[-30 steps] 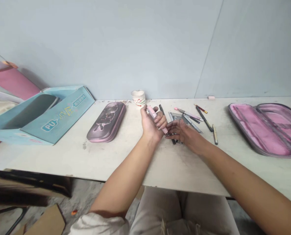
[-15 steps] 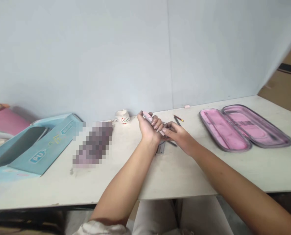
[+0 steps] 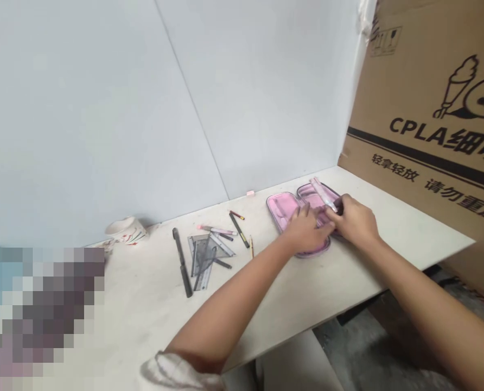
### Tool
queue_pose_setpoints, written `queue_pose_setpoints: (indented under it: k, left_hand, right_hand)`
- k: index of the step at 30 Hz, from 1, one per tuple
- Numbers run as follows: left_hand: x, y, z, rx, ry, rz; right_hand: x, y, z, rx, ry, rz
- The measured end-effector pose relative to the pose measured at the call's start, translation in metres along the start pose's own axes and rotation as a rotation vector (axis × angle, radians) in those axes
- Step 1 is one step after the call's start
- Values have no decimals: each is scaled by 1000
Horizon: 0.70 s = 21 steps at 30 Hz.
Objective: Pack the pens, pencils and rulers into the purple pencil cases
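Pink pen (image 3: 322, 191): tilted, lying across the far half of the open pencil case (image 3: 273, 212)
Right hand (image 3: 354, 220): fingers curled closed on the pen, angling it toward the lining
Left hand (image 3: 305, 228): fingers slightly spread, gripping nothing, resting on the case's near half, apparently steadying it
Loose items: plastic set square (image 3: 197, 255) and black pen (image 3: 180, 260), left of the case

Your pink pen (image 3: 320, 191), pinched in your right hand (image 3: 354, 220), slants over the open pink-lined pencil case (image 3: 280, 209) near the table's (image 3: 339, 282) right end.

Walls: pale blue-grey panels (image 3: 103, 108) meeting at a corner
Right side: brown cardboard carton (image 3: 425, 136) with black print
Furniture: white table (image 3: 307, 293)
Floor: grey concrete (image 3: 360, 347)
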State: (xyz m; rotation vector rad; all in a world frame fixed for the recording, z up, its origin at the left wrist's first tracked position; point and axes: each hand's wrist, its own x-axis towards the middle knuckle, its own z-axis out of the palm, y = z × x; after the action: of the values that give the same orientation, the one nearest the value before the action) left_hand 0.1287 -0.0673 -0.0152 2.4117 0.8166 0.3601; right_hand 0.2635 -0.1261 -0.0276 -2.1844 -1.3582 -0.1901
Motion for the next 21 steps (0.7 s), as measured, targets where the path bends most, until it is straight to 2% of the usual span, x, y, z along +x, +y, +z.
queue_pose_setpoints:
  k: [3,6,10,13,16,21]
  left_hand:
    - [-1,-1,15,248,-150,-53]
    - [-6,-3,20,309,-136,-63]
    - [-16,-6,19,309,-103,-78]
    - [-27,-13,13,304,-41,-79]
    - [-47,-25,1,318,91,-49]
    - [-105,-55,-40,328,325,-13]
  right_hand:
    - [8,23,4,-280,-6,-80]
    - [9,32,9,-429,-1,-138]
    - [5,25,11,-480,-48,-179]
    - [0,8,10,-474,-42,-229]
    - [-6,-19,11,-431,-18,-315]
    - [-30,-88,24,-269,-47,-551]
